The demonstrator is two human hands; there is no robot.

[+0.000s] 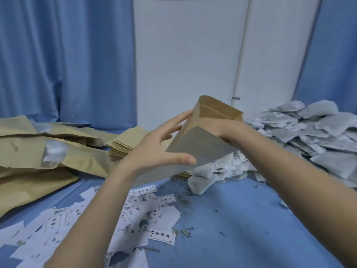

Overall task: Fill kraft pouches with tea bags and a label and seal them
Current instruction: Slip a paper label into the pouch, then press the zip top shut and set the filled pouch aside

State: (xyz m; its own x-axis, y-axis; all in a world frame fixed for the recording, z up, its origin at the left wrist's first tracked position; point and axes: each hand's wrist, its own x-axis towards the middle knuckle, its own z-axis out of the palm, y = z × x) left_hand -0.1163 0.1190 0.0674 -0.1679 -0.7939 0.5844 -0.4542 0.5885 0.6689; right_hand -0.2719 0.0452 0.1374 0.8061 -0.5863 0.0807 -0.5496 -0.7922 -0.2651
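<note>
1. Kraft pouch [204,136] sits in mid-air at the centre of the view, tilted so its open mouth points toward 12 o'clock and away from the camera. The mouth is spread into a box shape; brown paper shows on the inner back wall and a narrow side panel, while the face toward the camera is a dull grey window panel.
2. Left hand [164,144] touches the pouch from 9 o'clock, fingers straight and spread along the side, thumb stretched under the lower edge; the grip is wide and loose, more a cradle than a pinch.
3. Right hand [224,130] is at 3 o'clock of the pouch, mostly hidden behind it; only the wrist and heel show, so I cannot tell how its fingers lie or whether they clasp the pouch.
4. Whatever is inside the pouch cannot be seen from this angle.
5. Tea bags [309,136] lie in a big pale heap at 3 o'clock, spilling down to just below the pouch; the heap is cut off by the right edge.
6. Labels [146,215] are scattered at 6 to 7 o'clock, partly covered by the left forearm; their print is too small to read.
7. Stack of flat pouches [125,144] lies at 9 o'clock, behind the left hand.
8. Large kraft bags [38,151] lie crumpled further out at 9 o'clock.
9. Blue cloth [241,219] covers the work surface, flecked with loose tea crumbs.
</note>
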